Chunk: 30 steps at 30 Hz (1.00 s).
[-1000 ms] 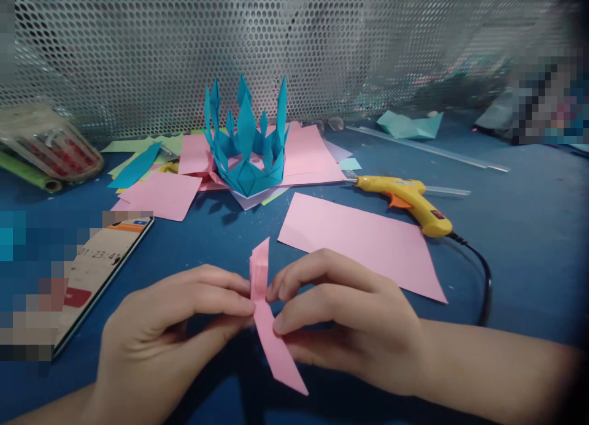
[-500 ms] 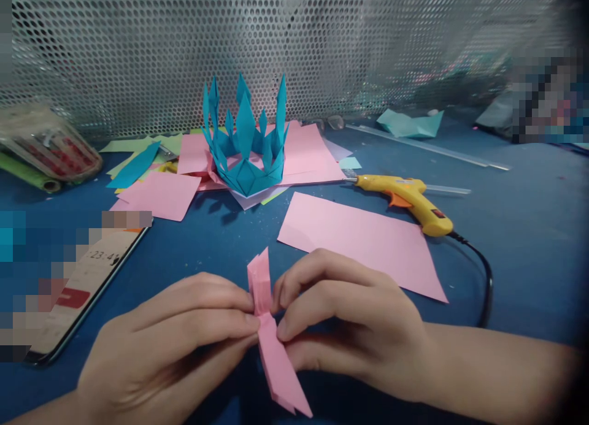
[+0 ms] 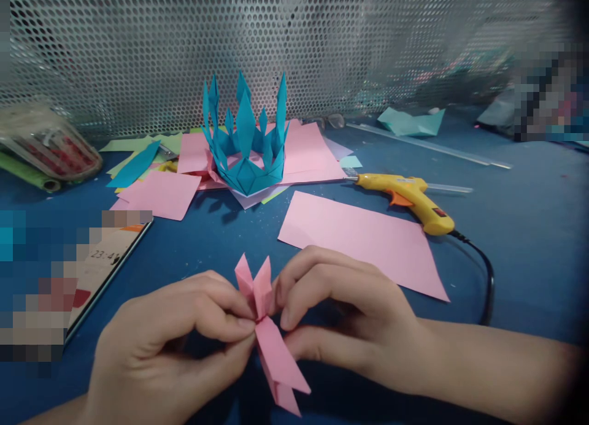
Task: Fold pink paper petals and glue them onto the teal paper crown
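Observation:
A folded pink paper piece is held between my hands at the front of the blue table. Its upper end splits into two pointed tips, and two strips run down from its narrow middle. My left hand pinches that middle between thumb and fingers. On the other side, my right hand has its fingers closed against the paper's right edge; the exact contact of its fingertips is partly hidden. Just beyond my right hand lies a flat pink paper sheet.
A blue folded-paper crown stands on pink sheets at the back. To the right lie a yellow glue gun with its cord and clear glue sticks. A phone lies left, below a clear plastic container. Perforated metal sheeting rises behind.
The upper tips of the pink paper have spread apart, and the lower strips have separated more. My left hand has shifted slightly right, its thumb now pressing at the middle.

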Each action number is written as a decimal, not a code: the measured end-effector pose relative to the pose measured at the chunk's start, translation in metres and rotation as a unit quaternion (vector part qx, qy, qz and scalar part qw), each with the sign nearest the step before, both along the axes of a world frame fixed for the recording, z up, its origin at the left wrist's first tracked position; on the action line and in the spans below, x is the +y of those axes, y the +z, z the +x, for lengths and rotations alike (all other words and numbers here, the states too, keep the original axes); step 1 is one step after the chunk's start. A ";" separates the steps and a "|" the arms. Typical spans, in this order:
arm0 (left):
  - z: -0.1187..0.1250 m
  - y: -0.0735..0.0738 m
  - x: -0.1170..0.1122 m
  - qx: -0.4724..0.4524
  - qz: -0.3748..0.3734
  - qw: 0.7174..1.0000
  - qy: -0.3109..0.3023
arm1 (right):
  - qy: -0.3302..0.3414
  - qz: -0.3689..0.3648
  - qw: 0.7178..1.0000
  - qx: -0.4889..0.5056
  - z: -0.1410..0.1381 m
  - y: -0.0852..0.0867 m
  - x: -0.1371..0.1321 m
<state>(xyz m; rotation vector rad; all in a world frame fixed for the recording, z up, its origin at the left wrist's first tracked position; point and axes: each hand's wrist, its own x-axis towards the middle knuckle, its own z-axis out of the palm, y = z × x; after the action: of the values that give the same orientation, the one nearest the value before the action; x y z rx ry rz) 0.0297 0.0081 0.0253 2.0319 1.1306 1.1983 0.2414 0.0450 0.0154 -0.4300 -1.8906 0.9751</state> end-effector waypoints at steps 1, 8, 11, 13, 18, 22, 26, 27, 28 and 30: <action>0.000 0.000 0.000 -0.003 -0.003 1.000 0.002 | 0.002 -0.023 1.000 0.010 -0.001 -0.001 0.000; 0.002 0.000 0.000 -0.068 -0.063 0.995 0.025 | 0.055 -0.239 0.963 0.110 -0.007 -0.006 -0.004; 0.006 0.000 0.002 -0.105 -0.084 0.990 0.051 | 0.044 -0.234 0.967 0.095 -0.006 -0.004 -0.004; 0.008 0.000 0.003 -0.118 -0.095 0.987 0.048 | 0.036 -0.226 0.969 0.090 -0.006 -0.002 -0.004; 0.007 -0.001 0.005 -0.094 -0.104 0.988 0.061 | 0.024 -0.206 0.975 0.077 -0.006 -0.001 -0.003; 0.004 -0.002 0.005 -0.078 -0.102 0.989 0.071 | 0.012 -0.213 0.975 0.067 -0.005 -0.002 -0.003; 0.003 -0.003 0.004 -0.056 -0.089 0.992 0.062 | 0.016 -0.222 0.973 0.063 -0.003 -0.002 -0.004; 0.003 -0.003 0.004 -0.052 -0.087 0.993 0.063 | 0.017 -0.222 0.973 0.064 -0.003 -0.001 -0.004; 0.003 -0.003 0.003 -0.049 -0.084 0.993 0.063 | 0.018 -0.222 0.973 0.065 -0.003 -0.001 -0.004; 0.004 -0.003 0.002 -0.055 -0.083 0.993 0.067 | 0.017 -0.216 0.974 0.065 -0.003 -0.001 -0.004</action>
<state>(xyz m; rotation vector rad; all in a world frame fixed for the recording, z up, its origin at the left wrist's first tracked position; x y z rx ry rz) 0.0339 0.0101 0.0220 1.7680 1.2840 1.2215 0.2385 0.0411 0.0142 -0.5718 -1.5681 1.4103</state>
